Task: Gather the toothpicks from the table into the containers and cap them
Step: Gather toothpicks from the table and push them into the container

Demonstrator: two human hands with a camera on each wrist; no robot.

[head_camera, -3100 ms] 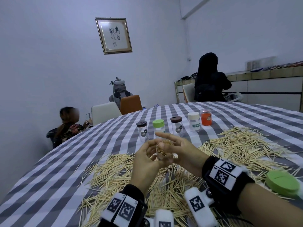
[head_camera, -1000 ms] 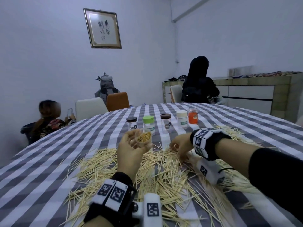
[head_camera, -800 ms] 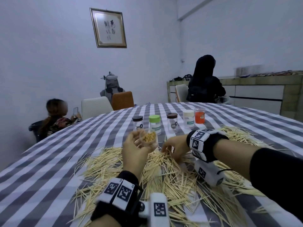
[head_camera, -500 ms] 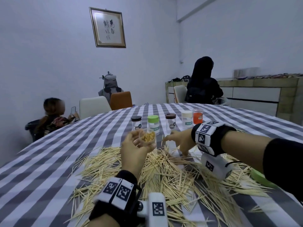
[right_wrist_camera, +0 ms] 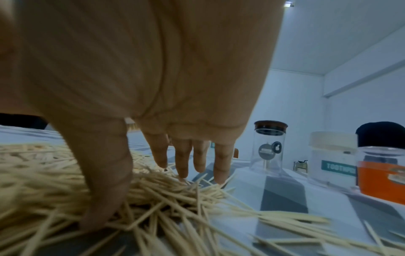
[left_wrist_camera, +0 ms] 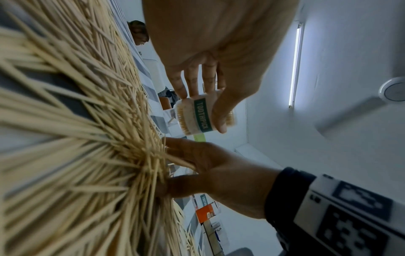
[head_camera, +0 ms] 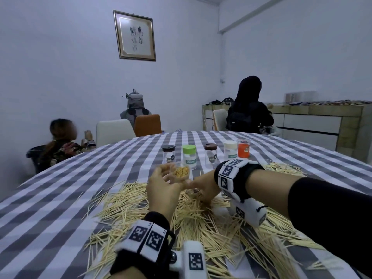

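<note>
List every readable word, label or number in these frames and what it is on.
"TOOTHPICK": green band on the small clear toothpick-filled jar that the left hand holds.
"TOOTHPI", cut off: teal label on the cream-lidded clear jar.
Orange jar label, framed wall print: too blurred.

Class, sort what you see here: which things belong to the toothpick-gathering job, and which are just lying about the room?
Job: loose wooden toothpicks; uncapped clear container of toothpicks in left hand; right hand on pile; five capped containers.

Lying about: framed wall picture; orange chair; white chair.
</note>
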